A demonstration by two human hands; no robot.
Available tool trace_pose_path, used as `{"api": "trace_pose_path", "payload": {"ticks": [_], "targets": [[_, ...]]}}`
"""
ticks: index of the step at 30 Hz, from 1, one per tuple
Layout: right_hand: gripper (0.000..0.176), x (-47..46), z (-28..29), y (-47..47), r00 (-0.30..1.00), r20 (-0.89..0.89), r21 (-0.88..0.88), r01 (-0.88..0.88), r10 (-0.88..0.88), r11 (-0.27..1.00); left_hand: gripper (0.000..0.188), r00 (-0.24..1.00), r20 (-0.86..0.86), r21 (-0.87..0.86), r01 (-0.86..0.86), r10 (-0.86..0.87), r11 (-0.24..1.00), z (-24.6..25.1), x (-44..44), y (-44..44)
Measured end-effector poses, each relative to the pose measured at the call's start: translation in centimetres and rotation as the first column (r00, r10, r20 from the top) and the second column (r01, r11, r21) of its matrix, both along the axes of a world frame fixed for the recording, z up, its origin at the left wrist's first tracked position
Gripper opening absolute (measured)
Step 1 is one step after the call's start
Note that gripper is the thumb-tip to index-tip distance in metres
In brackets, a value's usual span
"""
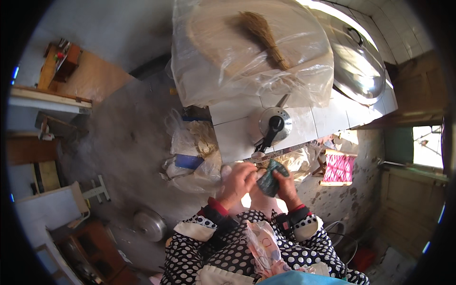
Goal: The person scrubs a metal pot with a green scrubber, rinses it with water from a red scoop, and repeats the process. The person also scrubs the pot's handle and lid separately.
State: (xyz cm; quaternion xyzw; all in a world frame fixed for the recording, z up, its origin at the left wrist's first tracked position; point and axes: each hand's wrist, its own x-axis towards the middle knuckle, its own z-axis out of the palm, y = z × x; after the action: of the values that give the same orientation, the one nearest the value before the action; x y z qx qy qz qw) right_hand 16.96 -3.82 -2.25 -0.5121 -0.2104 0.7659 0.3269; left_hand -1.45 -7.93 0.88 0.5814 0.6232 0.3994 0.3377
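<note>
Close above my lap, my right hand grips a crumpled dark green piece of cloth or plastic. Beside it, my left hand has its fingers bent near the green piece's left edge. Whether those fingers pinch something small is hard to make out. Just beyond both hands is the edge of a white-tiled counter. On it stands a metal pot with a black handle that points toward me.
A clear plastic sheet covers a broad round shape, with a straw whisk broom on top. To the right leans a large metal lid. Plastic bags lie left of the counter. Pink-wrapped frame stands right; metal lid lies lower left.
</note>
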Motion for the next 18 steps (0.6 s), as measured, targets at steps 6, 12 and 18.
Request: {"api": "trace_pose_path", "payload": {"ticks": [6, 12, 18], "targets": [[0.027, -2.4, -0.7, 4.6, 0.848, 0.495, 0.725, -0.282, -0.190, 0.628, 0.028, 0.984, -0.008, 0.055, -0.178, 0.179, 0.982, 0.1, 0.3, 5.1], [0.027, -6.3, -3.9, 4.1, 0.736, 0.604, 0.532, -0.087, -0.305, 0.842, 0.026, 0.969, -0.245, -0.010, -0.021, 0.018, 1.000, 0.5, 1.1, 6.2], [0.030, -6.5, -4.0, 4.4, 0.741, 0.509, 0.748, -0.130, -0.437, 0.651, 0.021, 0.921, -0.381, 0.012, 0.089, -0.078, 0.996, -0.5, -0.3, 6.4]]}}
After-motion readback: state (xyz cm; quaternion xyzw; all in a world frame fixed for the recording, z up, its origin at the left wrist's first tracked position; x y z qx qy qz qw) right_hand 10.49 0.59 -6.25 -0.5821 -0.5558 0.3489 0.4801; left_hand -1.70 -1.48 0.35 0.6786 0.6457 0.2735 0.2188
